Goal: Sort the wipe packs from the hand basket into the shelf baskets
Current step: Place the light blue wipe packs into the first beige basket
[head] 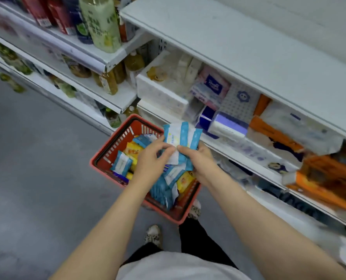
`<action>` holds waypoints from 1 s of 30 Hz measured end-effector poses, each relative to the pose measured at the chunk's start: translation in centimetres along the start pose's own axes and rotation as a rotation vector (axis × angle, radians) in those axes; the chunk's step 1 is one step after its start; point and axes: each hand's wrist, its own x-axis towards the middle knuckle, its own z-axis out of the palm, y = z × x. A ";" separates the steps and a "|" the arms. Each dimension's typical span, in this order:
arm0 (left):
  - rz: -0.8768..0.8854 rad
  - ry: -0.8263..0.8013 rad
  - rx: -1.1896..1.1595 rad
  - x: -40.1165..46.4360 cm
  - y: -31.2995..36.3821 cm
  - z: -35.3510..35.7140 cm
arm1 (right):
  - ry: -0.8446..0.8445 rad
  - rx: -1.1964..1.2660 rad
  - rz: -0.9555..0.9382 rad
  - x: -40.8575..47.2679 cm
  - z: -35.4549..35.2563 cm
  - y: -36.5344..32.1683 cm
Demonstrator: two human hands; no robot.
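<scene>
Blue-white wipe packs [181, 145] fanned above red hand basket [127, 136]: right hand [201, 160] grips the stack, left hand [152, 158] pinches its edge, likely squaring them before shelving.

Blue, yellow and red against white shelving and grey floor
The hand basket [107, 150] is red with slotted walls; inside lie blue-and-white wipe packs [121, 163] and yellow packs [185, 181] with orange print. The fanned packs [181, 138] above it are light blue with white panels. The shelf [238, 47] is white, the floor [36, 158] mottled grey. On the shelves sit orange tissue packs [275, 134], a pink pack [213, 85] with a dark blue label, and a white pack [240, 100] patterned in blue dots. The shoes [152, 235] show a leopard print
</scene>
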 end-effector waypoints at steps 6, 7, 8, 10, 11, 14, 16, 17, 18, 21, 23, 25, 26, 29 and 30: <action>-0.072 0.014 -0.121 0.1 4.2 2.9 | 0.078 0.068 -0.044 -5.0 -4.8 -1.3; -0.068 -0.016 -0.161 0.1 4.9 3.9 | 0.122 0.108 -0.038 -5.7 -5.9 -1.8; -0.058 -0.032 -0.188 0.0 5.5 5.0 | 0.181 0.141 -0.043 -6.3 -7.3 -2.2; -0.018 -0.041 -0.203 -0.5 6.8 7.4 | 0.310 0.165 -0.094 -7.6 -10.9 -2.9; 0.000 -0.049 -0.214 -0.9 7.5 8.8 | 0.366 0.164 -0.130 -8.4 -12.9 -3.3; 0.025 -0.096 -0.295 -2.9 10.2 14.0 | 0.518 0.156 -0.272 -11.7 -19.7 -4.1; 0.033 -0.129 -0.344 -4.6 12.3 18.3 | 0.591 0.179 -0.381 -14.6 -24.7 -4.7; 0.034 -0.155 -0.381 -5.6 13.6 20.6 | 0.622 0.204 -0.433 -16.2 -27.3 -4.9; 0.039 -0.185 -0.422 -6.7 14.9 23.0 | 0.655 0.229 -0.477 -17.9 -29.9 -5.1; 0.077 -0.263 -0.432 -10.5 19.0 30.9 | 0.774 0.311 -0.528 -23.3 -37.8 -5.1; 0.098 -0.324 -0.446 -13.3 21.5 36.4 | 0.842 0.363 -0.562 -27.0 -43.2 -4.8; 0.085 -0.383 -0.470 -15.9 23.6 41.9 | 0.905 0.421 -0.594 -30.6 -48.5 -4.1; 0.057 -0.417 -0.484 -17.1 24.5 44.4 | 0.929 0.451 -0.599 -32.2 -50.8 -3.8; -0.071 -0.552 -0.544 -20.6 27.2 51.0 | 0.978 0.507 -0.591 -36.2 -56.9 -2.8; -0.108 -0.589 -0.552 -21.5 27.9 52.8 | 0.997 0.520 -0.592 -37.2 -58.6 -2.5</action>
